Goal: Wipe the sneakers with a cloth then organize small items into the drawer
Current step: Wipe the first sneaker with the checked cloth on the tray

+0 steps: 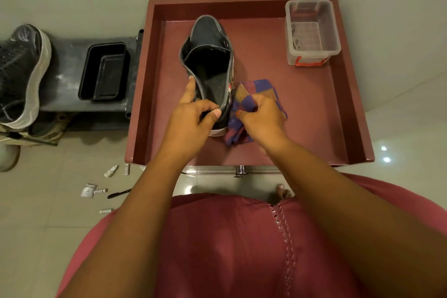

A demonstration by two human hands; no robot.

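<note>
The black sneaker [208, 60] is stood in the open drawer [309, 109], toe pointing away, heel pinched by the left hand [191, 116]; the cloth [256, 94], bunched in the right hand [261, 116], is held just right of the heel.

Head view, looking steeply down, near drawer [350, 104]

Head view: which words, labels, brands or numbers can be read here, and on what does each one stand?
None can be read.
Small packet on the floor: print too small and blurred.
Small tubes: markings unreadable.
Black sneaker: coloured side patch, no legible text.
Clear plastic box: no label visible.
</note>
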